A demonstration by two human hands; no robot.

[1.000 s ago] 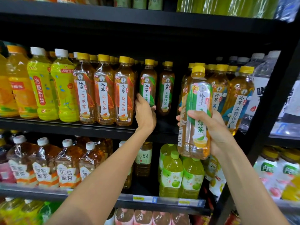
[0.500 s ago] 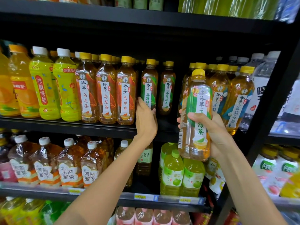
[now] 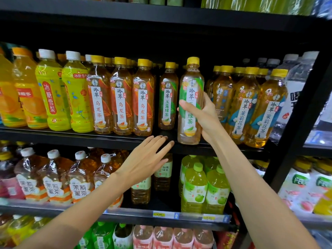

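Black store shelving [image 3: 75, 138] is carrying packed rows of bottled drinks, and the work is happening at a gap in the middle tier. The right hand [image 3: 204, 114] is gripping a green tea bottle [image 3: 190, 83] around its middle, with its fingers wrapping across the front of the label. The bottle is standing upright at the front lip of the shelf. A matching green tea bottle [image 3: 168, 97] is sitting farther back beside it, the oolong bottles [image 3: 143, 99] are lining one side and the jasmine bottles [image 3: 240, 105] are crowding the other. Its base is probably touching the shelf, though the angle is making that hard to confirm. To do this step well, the person should be seating the base flat first. Then comes sliding the bottle straight back into its lane with the label facing out, watching the close jasmine row so nothing gets nudged. The fingers should be loosening only once the shelf is taking the weight. The right forearm is rising steeply from the lower right, and the wrist is bending back so the palm is cupping the bottle's far side. The thumb is lying out of sight. The left hand [image 3: 145, 160] is hovering just below the shelf edge, holding nothing. It is lying palm down, with its fingers straight, slightly apart and pointing up toward the gap. From there it is well placed to steady a neighbour if one tips.
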